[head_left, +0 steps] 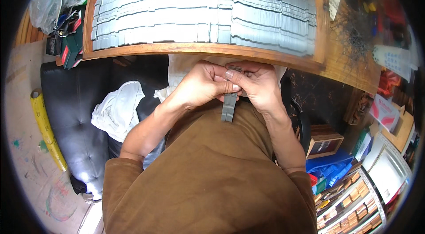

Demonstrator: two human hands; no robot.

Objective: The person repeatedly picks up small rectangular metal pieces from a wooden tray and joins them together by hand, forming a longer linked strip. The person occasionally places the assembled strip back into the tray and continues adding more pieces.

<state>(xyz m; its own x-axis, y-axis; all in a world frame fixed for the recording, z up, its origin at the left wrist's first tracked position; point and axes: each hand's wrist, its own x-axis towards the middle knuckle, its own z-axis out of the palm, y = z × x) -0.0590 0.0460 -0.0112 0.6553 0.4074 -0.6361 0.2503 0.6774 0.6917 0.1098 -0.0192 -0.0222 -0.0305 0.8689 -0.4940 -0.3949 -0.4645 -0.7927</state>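
Note:
Both hands meet in front of my chest around a narrow dark grey strip [228,109], which looks like a stack of small thin metal pieces. My left hand [201,84] pinches it from the left, thumb against its middle. From the right, my right hand [257,84] grips its upper part, the thumb pressed near the top. The strip's lower end sticks out below my fingers over the brown shirt. Just beyond the hands stands a wooden tray [186,48] packed with rows of thin silvery metal pieces [159,10]. My fingertips behind the strip are partly hidden.
On the left are a black padded seat [73,114] with a white cloth [118,107] and a yellow tube [48,130]. Dark thin scraps [352,34] litter the wooden tabletop [349,72]. Lower right, a wooden box [325,142] stands near a blue plastic bag [330,167] and shelves [354,203].

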